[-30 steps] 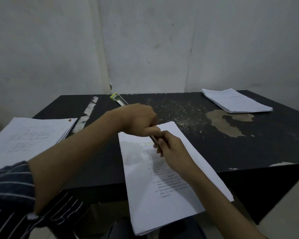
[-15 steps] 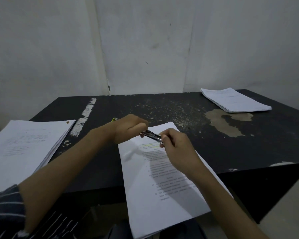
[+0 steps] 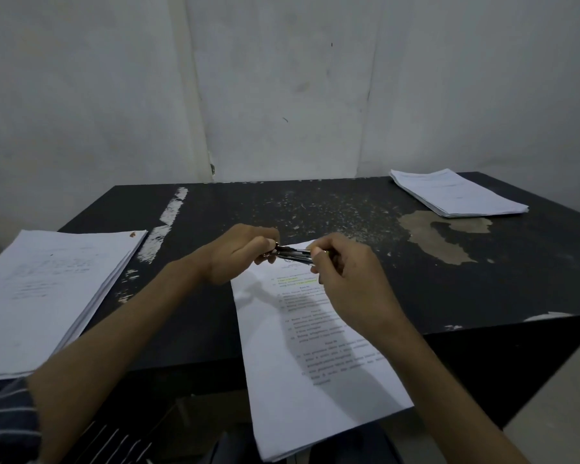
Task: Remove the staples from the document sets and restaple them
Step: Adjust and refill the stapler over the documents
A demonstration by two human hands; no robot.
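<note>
A black table point(image 3: 482, 296) fills mid-frame, marked by a white streak point(image 3: 173, 209) at centre left and a tan worn patch point(image 3: 449, 251) at right. A pale wall point(image 3: 282, 78) rises behind.

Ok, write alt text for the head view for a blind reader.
The left hand and right hand hold a metal stapler over the top of a printed document on a black table. A paper stack lies far right, another stack near left.

The slim metal stapler point(image 3: 293, 254) hung level just above the top edge of the white printed document set point(image 3: 308, 346).
</note>
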